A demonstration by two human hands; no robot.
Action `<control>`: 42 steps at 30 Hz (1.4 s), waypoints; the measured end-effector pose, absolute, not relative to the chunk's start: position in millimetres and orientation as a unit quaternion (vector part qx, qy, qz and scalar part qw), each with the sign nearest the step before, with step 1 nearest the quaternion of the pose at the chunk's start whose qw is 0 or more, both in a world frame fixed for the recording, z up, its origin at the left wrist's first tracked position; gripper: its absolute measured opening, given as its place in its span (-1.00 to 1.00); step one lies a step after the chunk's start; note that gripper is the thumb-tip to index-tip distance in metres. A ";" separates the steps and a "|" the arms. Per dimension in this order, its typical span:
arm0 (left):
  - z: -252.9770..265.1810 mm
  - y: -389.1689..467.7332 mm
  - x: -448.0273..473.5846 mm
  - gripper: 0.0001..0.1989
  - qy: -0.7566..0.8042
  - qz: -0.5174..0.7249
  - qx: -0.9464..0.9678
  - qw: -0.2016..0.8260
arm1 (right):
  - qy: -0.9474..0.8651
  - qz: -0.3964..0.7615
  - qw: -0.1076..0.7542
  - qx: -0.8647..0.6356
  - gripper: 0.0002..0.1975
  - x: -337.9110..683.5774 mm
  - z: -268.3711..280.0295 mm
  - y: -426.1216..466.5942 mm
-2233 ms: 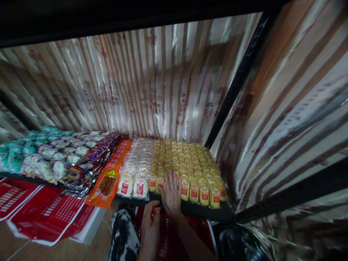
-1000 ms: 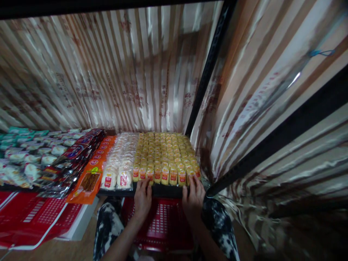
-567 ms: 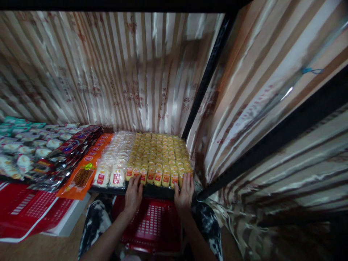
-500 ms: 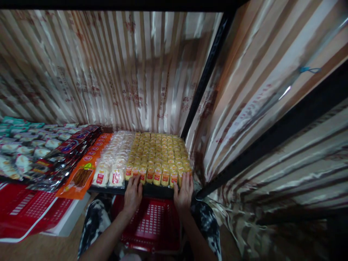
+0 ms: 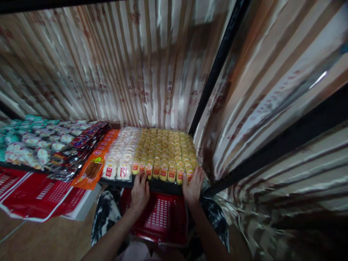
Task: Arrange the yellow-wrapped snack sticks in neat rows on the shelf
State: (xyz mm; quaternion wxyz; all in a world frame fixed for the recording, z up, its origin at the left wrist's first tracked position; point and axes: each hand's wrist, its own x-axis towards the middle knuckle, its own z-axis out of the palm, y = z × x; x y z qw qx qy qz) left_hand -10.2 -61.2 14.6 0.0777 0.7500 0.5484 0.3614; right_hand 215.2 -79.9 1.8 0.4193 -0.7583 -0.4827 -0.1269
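Rows of small yellow snack packs (image 5: 165, 148) with red labels stand tightly packed on a black shelf (image 5: 163, 186). At their front left, my left hand (image 5: 140, 193) rests against the lower front of the packs and the shelf edge, fingers stretched up. My right hand (image 5: 193, 186) lies at the front right corner of the block, its fingers extended along the last packs and its thumb apart. Neither hand has a pack in its grasp. Beside the yellow block stand white snack packs (image 5: 125, 154) in clear wrap, left of my left hand.
An orange snack bag (image 5: 94, 168), dark shiny packets (image 5: 73, 148) and white-and-green packets (image 5: 35, 141) fill the shelf leftward. Below are a red basket (image 5: 163, 214) between my knees and another red basket (image 5: 51, 195). A black post (image 5: 212, 83) rises behind, before striped sheeting (image 5: 152, 72).
The view has turned slightly, so the shelf and its goods appear further right and a little higher. Both hands stay at the front of the yellow packs, with little movement against them.
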 end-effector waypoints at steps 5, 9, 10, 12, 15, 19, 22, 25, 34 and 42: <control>12.0 -58.3 -11.0 -0.63 0.554 0.367 0.745 0.057 | -0.472 -0.135 0.379 -0.785 -0.28 210.6 0.8 -78.9; 8.8 -55.9 -12.3 -0.61 0.546 0.370 0.749 0.062 | -0.469 -0.154 0.343 -0.799 -0.16 205.4 3.3 -78.2; 8.8 -55.7 -12.9 -0.61 0.545 0.368 0.751 0.065 | -0.468 -0.159 0.339 -0.800 -0.15 204.4 4.0 -78.0; 10.8 -55.8 -14.1 -0.61 0.544 0.362 0.754 0.063 | -0.465 -0.168 0.333 -0.802 -0.14 202.7 5.4 -77.7; 17.5 -55.1 -14.0 -0.60 0.541 0.364 0.757 0.041 | -0.465 -0.181 0.332 -0.801 -0.15 201.2 6.7 -77.5; 22.3 -50.8 -6.1 -0.47 0.534 0.347 0.771 0.001 | -0.469 -0.197 0.336 -0.793 -0.16 201.1 5.8 -77.0; 18.7 -47.7 2.1 -0.45 0.543 0.303 0.783 -0.020 | -0.471 -0.204 0.330 -0.792 -0.17 201.7 3.7 -76.4; 14.6 -46.2 7.2 -0.44 0.560 0.271 0.782 -0.035 | -0.477 -0.209 0.325 -0.789 -0.18 201.7 2.4 -76.2; 19.3 -49.8 6.6 -0.43 0.559 0.288 0.776 -0.044 | -0.486 -0.201 0.333 -0.783 -0.18 199.4 6.8 -77.3; 7.8 -57.2 4.0 -0.41 0.518 0.282 0.807 -0.025 | -0.475 -0.186 0.352 -0.785 -0.16 197.9 9.2 -76.7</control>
